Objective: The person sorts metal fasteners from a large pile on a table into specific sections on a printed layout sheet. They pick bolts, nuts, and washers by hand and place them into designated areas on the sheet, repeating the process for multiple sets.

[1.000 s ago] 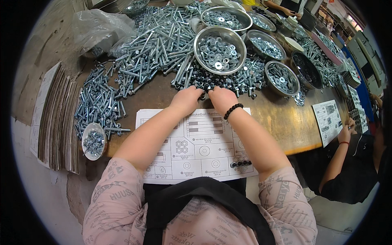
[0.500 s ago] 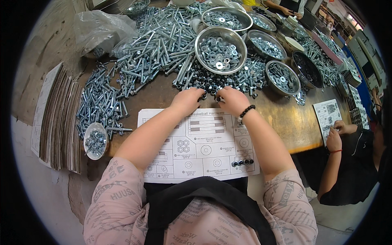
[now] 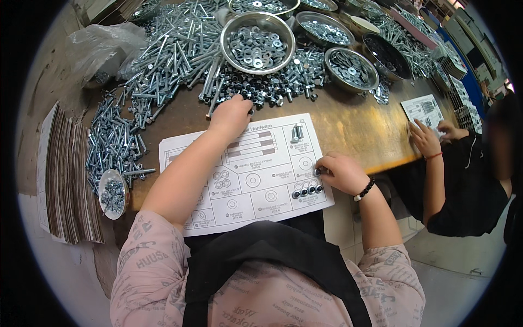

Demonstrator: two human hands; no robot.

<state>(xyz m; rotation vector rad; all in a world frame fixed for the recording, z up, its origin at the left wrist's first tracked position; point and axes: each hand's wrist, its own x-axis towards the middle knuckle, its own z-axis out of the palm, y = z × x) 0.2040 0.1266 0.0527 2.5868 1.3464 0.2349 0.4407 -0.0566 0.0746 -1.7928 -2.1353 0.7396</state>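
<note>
My right hand (image 3: 343, 175) is closed over the right edge of a printed hardware sheet (image 3: 250, 182), with a dark nut (image 3: 318, 172) pinched at the fingertips. Just below it a row of black-and-silver nuts (image 3: 308, 191) sits in the sheet's lower right box. Two short bolts (image 3: 296, 134) lie in the upper right box. Beyond the sheet's far edge, my left hand (image 3: 231, 116) is closed at the near side of a heap of dark nuts (image 3: 261, 90). Something dark, apparently a nut, shows at its fingertips; the palm is hidden.
A steel bowl of washers (image 3: 259, 71) stands behind the nuts, and another washer bowl (image 3: 353, 90) stands to its right. Bolts (image 3: 117, 136) spread across the left, near a small white bowl (image 3: 126, 192) and stacked cardboard sheets (image 3: 65, 174). A co-worker's hands (image 3: 427, 140) touch another sheet (image 3: 417, 109) at right.
My right hand has moved from the nut heap back to the sheet's right edge. My left hand stays by the heap. The view has shifted, bringing the two bolts into sight.
</note>
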